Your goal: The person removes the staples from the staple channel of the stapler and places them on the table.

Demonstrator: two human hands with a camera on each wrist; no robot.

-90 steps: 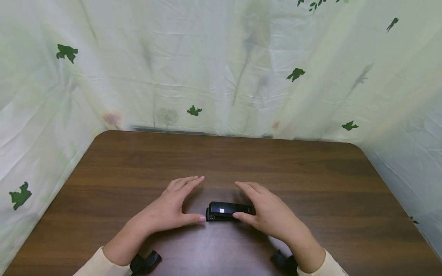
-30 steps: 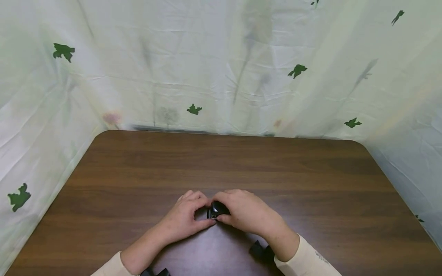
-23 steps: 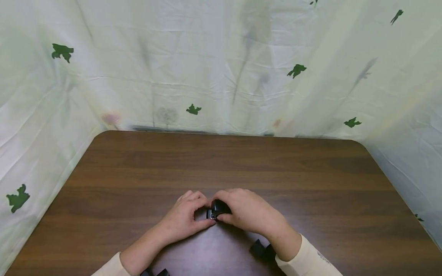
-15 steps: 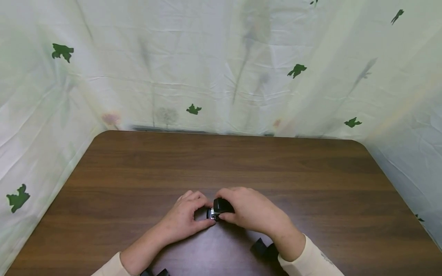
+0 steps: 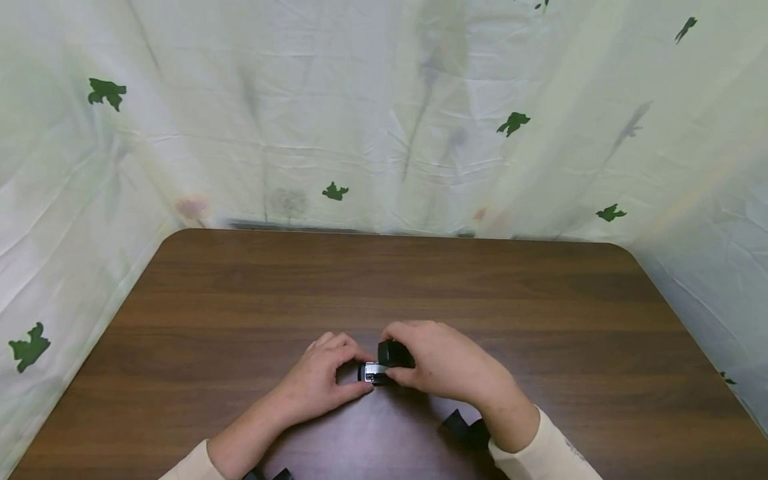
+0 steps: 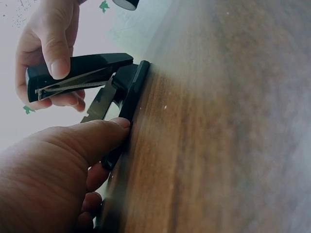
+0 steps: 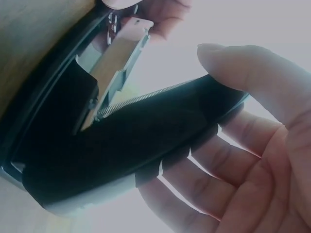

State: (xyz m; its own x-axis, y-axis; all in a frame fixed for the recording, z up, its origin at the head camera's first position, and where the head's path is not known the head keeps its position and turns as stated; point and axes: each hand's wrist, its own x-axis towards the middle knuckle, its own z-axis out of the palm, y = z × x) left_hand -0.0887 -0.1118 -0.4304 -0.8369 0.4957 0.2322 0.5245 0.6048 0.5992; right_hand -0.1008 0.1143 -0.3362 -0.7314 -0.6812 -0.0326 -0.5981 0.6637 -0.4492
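A black stapler [image 5: 396,354] is opened up between the hands at the front middle of the table. My left hand [image 5: 318,377] pinches its base [image 6: 137,90] between thumb and fingers, holding it on the table. With thumb on one side and fingers on the other, my right hand [image 5: 447,363] grips the raised top cover [image 6: 92,65]. The silvery staple magazine [image 7: 121,60] shows between cover and base. A thin coil spring [image 7: 150,98] runs from the magazine along the cover. Part of the cover is hidden behind the right hand in the head view.
The brown wooden table [image 5: 384,280] has rounded far corners. A pale curtain [image 5: 372,120] with green leaf-like shapes hangs around its back and sides. Black wrist devices [image 5: 465,430] sit by both cream sleeves [image 5: 543,450], near the table surface.
Both hands have come in from beside the stapler and taken hold of it. The right hand has lifted the cover up and to the right, baring the metal magazine; the left has stayed put lately.
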